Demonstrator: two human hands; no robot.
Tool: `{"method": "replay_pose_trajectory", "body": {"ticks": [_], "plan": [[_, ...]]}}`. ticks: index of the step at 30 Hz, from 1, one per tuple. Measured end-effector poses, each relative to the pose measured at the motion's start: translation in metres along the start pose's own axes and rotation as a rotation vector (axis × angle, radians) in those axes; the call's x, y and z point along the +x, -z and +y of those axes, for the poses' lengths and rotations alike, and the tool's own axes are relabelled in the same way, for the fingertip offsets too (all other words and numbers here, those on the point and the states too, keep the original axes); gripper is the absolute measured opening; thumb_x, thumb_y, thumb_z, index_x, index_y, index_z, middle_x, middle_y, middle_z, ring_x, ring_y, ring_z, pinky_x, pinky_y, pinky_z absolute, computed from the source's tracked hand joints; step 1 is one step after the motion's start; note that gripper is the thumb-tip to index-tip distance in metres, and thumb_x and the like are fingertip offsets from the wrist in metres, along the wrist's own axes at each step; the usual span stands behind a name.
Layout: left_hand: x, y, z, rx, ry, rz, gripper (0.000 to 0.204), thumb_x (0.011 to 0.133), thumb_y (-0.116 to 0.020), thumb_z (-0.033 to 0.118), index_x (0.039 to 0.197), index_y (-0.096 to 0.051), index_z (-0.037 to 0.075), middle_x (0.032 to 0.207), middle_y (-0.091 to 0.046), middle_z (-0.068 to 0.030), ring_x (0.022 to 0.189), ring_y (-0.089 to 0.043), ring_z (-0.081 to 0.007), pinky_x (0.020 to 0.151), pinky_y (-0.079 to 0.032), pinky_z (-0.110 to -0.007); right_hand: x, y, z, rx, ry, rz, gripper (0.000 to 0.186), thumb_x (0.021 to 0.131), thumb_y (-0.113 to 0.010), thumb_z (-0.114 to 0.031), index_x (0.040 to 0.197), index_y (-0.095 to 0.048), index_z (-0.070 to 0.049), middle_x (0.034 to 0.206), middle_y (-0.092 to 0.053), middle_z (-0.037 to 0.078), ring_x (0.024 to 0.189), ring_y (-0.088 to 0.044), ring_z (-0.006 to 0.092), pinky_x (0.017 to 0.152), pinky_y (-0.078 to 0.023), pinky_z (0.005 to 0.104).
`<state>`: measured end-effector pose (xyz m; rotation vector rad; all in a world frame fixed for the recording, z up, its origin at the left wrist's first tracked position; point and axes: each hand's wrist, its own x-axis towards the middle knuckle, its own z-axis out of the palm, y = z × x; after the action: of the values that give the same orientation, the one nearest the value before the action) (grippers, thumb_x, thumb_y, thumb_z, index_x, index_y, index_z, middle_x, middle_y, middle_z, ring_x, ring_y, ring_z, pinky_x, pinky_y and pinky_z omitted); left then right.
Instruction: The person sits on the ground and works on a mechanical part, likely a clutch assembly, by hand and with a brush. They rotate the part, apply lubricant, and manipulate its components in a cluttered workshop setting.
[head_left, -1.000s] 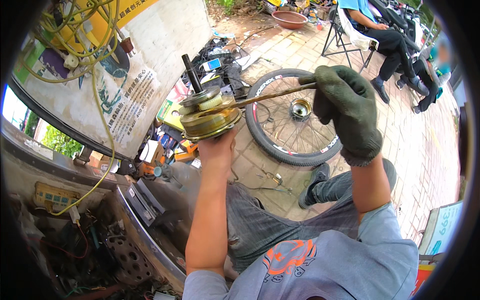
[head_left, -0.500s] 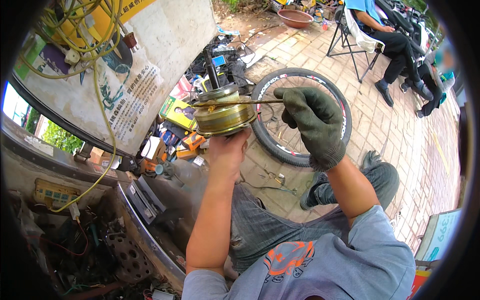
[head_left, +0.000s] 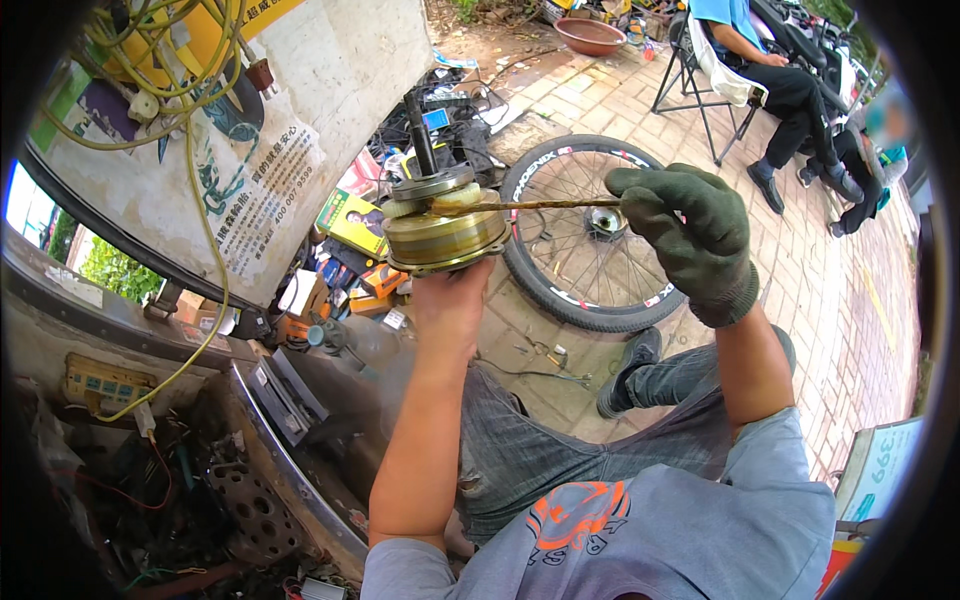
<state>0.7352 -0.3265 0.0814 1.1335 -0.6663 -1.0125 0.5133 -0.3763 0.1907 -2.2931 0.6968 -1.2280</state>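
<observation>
My bare left hand (head_left: 447, 308) grips from below a round metal hub-motor gear assembly (head_left: 440, 240). It is held nearly upright, its dark axle (head_left: 421, 135) pointing up. Pale gears (head_left: 405, 208) show between its top plate and the wide drum, with yellowish grease about them. In a dark work glove, my right hand (head_left: 690, 225) is closed on a thin brown rod (head_left: 570, 204). The rod lies roughly level, and its far end reaches into the gap beside the gears. My left fingers are partly hidden behind the drum.
Beyond my hands, a spoked bicycle wheel (head_left: 560, 290) lies on the paving. Boxes and parts (head_left: 350, 225) crowd the ground at left, beside a white panel (head_left: 300, 130) hung with yellow cable (head_left: 215, 240). A person (head_left: 790, 100) sits at the upper right; a reddish basin (head_left: 590, 37) stands behind.
My right hand has moved right, drawing the rod partly back out of the gear gap. My left hand and the gear assembly have barely shifted.
</observation>
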Motion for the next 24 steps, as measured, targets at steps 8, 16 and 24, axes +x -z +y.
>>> {"method": "replay_pose_trajectory", "body": {"ticks": [8,16,24], "plan": [[0.01,0.011,-0.018,0.262,-0.412,0.139,0.044,0.077,-0.073,0.011,0.114,-0.055,-0.005,0.113,-0.062,-0.0141,0.105,-0.06,-0.0213,0.09,-0.045,-0.033,-0.009,0.016,-0.04,0.033,-0.308,0.028,0.013,0.081,-0.067,-0.004,0.092,-0.068,0.002,0.077,-0.065,0.006,0.066,-0.059,0.011,0.059,-0.047,0.024],[0.008,0.007,-0.011,0.302,-0.402,0.127,0.042,0.077,-0.072,0.011,0.113,-0.056,-0.003,0.111,-0.063,-0.0141,0.103,-0.06,-0.023,0.09,-0.044,-0.034,-0.006,0.013,-0.044,-0.087,-0.07,-0.009,0.015,0.076,-0.069,-0.002,0.092,-0.067,-0.002,0.079,-0.067,0.011,0.067,-0.064,0.0186,0.06,-0.05,0.0282],[0.008,0.004,-0.008,0.26,-0.458,0.081,0.038,0.08,-0.07,0.012,0.113,-0.057,-0.003,0.111,-0.064,-0.0135,0.103,-0.061,-0.0217,0.089,-0.045,-0.032,0.019,-0.002,-0.062,-0.532,0.286,-0.028,0.031,0.069,-0.075,-0.005,0.099,-0.067,-0.007,0.082,-0.066,0.008,0.066,-0.06,0.0219,0.06,-0.047,0.0317]]}}
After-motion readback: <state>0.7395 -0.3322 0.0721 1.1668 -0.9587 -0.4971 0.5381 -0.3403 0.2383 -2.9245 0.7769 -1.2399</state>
